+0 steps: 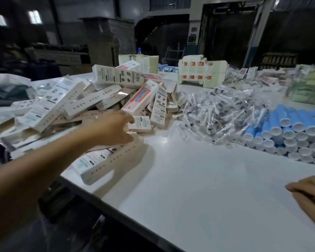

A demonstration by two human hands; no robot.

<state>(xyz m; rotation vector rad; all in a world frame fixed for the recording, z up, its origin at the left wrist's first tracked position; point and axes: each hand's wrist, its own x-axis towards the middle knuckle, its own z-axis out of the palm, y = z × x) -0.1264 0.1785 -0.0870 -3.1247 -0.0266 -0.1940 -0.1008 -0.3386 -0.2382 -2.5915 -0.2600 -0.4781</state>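
Two hands work over a glossy white counter [207, 188] in a dim industrial hall. The left hand [109, 128] reaches out to the counter's left edge, its bent fingers lying over the far end of a long white cardboard carton [102, 162] that lies at that edge. Motion blur hides whether the fingers clasp the carton or only touch it. The right hand [309, 195] rests by the counter's near right corner, fingers loosely curled, holding nothing.

Behind the left hand, along the left edge, a loose pile of like cartons [71, 106] lies at all angles, some with end flaps open. A few are pink-faced cartons [140, 99]; others carry rows of small dark icons, blocks of teal print and a barcode [137, 77]. No word or brand name on them can be read.

Mid-counter, just beside the pile, lies a heap of clear plastic-wrapped brush heads [216, 113]. Against the right edge is a stack of blue tubes with white end caps [298, 131], caps toward the viewer. Toward the far edge stand bundled flat carton blanks with orange squares [200, 71] and a blue-capped bottle [139, 50], with green-printed packs [307, 88] at the far right corner.

Beyond the counter are grey walls, lit windows [34, 16] at upper left and a dark doorway [227, 31].
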